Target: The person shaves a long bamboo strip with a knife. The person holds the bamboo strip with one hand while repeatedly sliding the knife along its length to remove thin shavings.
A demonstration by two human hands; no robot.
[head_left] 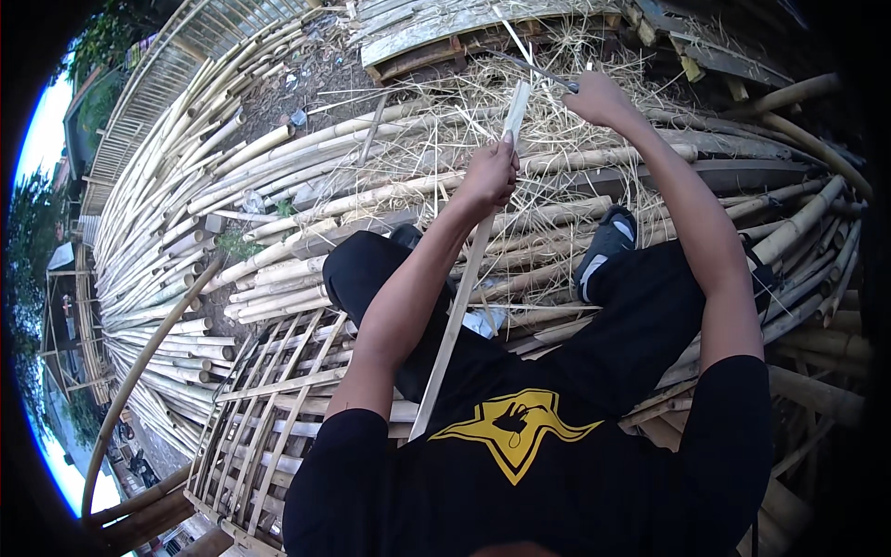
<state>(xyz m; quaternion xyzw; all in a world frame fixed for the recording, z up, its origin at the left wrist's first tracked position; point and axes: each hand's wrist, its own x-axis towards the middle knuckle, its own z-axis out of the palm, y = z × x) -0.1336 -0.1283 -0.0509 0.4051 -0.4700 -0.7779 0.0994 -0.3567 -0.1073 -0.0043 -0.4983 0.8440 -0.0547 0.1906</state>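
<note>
My left hand (490, 176) is closed round a long, flat bamboo strip (458, 320). The strip's far end sticks out past my fist, and its near end comes back to my shirt. Farther off to the right, my right hand (599, 100) grips a knife (534, 68) whose thin dark blade points left, just beyond the strip's tip. Blade and strip look apart, though the exact gap is hard to judge. Most of the knife's handle is hidden in my fingers. Thin bamboo shavings (566, 125) lie heaped below both hands.
Bamboo poles (306, 227) are stacked across the ground to the left and under my legs. A weathered wooden pallet (445, 42) lies ahead. At the lower left stands a woven bamboo lattice (269, 418). My shoe (608, 246) rests among poles; more poles (812, 241) lie at the right.
</note>
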